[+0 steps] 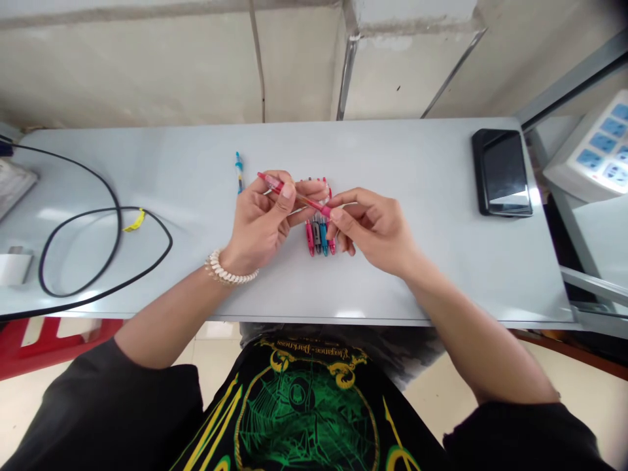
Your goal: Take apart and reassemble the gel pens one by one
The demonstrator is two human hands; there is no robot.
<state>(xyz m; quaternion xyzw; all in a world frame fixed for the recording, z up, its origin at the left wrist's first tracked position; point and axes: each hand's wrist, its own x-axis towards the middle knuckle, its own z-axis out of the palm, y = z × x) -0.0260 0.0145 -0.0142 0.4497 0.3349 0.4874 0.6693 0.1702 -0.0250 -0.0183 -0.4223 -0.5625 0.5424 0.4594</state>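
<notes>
A red pen (310, 201) with a clear barrel is held slantwise above the table between both hands. My left hand (265, 219) pinches it near its upper left end, thumb on top. The lower right end, a pinkish-red part, sits between the thumb and fingers of my right hand (370, 226). Beneath the hands several pens (316, 237) in red, grey, blue and pink lie side by side, partly hidden by the fingers. A blue pen (239, 171) lies alone just beyond my left hand.
The pale table (422, 157) backs onto a wall. On its left, a black cable (118, 209) with a yellow tag loops near a white charger (14, 267). A black device with a screen (503, 173) lies at the right, and a white power strip (596, 150) stands past the right edge.
</notes>
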